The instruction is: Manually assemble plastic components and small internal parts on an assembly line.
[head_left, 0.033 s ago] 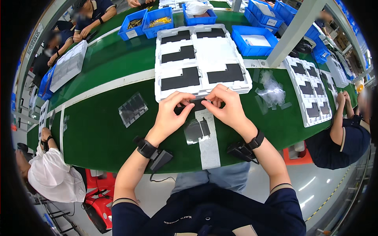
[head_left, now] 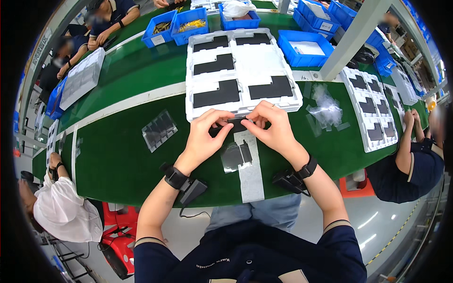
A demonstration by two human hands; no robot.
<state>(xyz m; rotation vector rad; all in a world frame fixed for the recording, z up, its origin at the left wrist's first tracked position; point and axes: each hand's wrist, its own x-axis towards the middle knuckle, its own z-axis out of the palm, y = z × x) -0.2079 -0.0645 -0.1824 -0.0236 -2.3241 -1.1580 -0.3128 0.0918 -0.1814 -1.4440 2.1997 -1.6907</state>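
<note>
My left hand and my right hand meet in front of the white tray. Between their fingertips is a dark flat piece, pinched at its left and right ends. Fingers cover part of it, so its full outline is hidden. The white tray just beyond holds several black L-shaped pieces, and one of its pockets on the right has no black piece. Below my hands, a clear film sheet with dark strips lies partly over a pale paper strip.
Another film sheet lies left on the green table. Crumpled clear film scraps are piled to the right. Blue bins line the back, near a grey post. Co-workers sit at both sides; a second tray stands right.
</note>
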